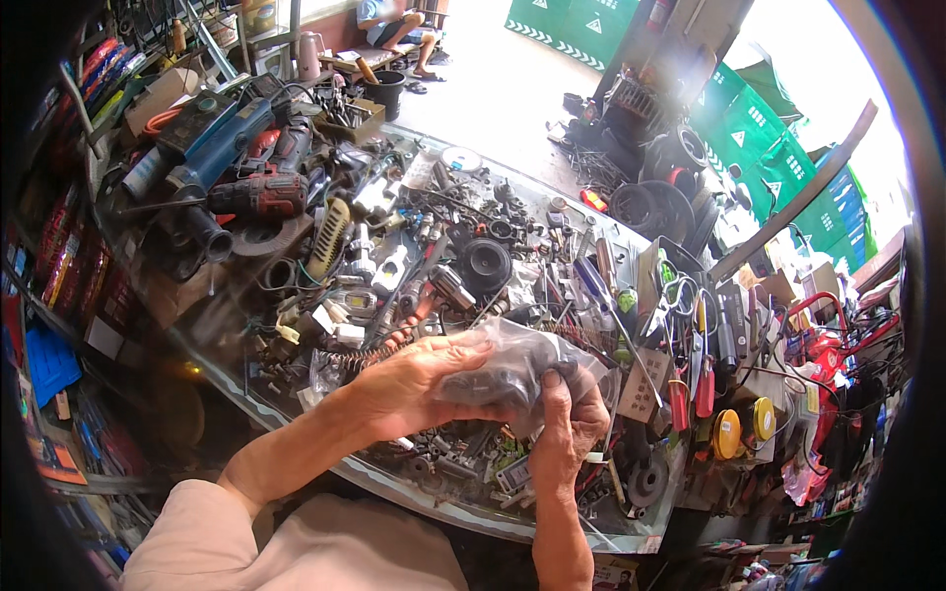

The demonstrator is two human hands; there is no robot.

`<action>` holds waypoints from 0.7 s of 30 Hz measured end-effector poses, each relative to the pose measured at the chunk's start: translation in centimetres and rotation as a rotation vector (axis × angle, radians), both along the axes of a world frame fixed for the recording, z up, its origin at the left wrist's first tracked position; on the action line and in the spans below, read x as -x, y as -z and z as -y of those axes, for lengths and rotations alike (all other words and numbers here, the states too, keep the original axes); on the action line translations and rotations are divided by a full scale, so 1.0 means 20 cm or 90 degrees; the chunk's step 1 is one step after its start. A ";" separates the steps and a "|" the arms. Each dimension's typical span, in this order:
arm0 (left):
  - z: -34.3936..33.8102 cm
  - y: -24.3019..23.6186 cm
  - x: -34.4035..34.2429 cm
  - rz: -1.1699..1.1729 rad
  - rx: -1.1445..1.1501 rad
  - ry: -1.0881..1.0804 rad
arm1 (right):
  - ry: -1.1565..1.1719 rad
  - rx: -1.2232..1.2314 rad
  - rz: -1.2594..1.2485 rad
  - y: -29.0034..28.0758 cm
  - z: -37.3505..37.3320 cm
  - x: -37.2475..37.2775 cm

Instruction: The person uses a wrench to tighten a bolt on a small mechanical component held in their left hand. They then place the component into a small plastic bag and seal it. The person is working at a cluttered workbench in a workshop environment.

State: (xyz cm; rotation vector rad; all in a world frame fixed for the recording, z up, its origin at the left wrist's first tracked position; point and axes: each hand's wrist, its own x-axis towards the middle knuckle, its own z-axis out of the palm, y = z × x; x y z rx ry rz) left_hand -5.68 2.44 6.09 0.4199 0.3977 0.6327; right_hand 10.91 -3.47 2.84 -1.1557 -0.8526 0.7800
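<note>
Between my two hands, above the cluttered glass-topped counter, is a clear plastic bag [512,366] with dark rounded parts inside; their exact kind is hidden by the cloudy film. My left hand [424,379] closes on the bag's left side, fingers beneath and thumb on top. On its right side my right hand [572,419] grips it, thumb pressed on the front. Under and beyond the bag lie loose metal parts, a coil spring [345,361] near my left wrist and a round black wheel-like part [485,264] farther off.
Power tools, among them a red drill [258,195], crowd the far left. Scissors [680,295], red-handled tools [704,392] and yellow tape-like discs [727,433] stand at the right. A person [399,25] sits in the background near a black bucket [386,95]. Green panels [576,30] stand outside.
</note>
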 end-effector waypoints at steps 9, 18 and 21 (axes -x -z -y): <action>0.01 0.06 0.05 -0.014 -0.093 -0.064 | -0.009 -0.014 -0.030 -0.03 -0.02 0.00; 0.01 0.07 0.06 -0.013 -0.144 -0.131 | -0.020 -0.025 -0.103 -0.01 -0.02 -0.01; 0.01 0.09 0.06 -0.015 -0.160 -0.148 | -0.024 -0.025 -0.101 -0.02 -0.01 -0.01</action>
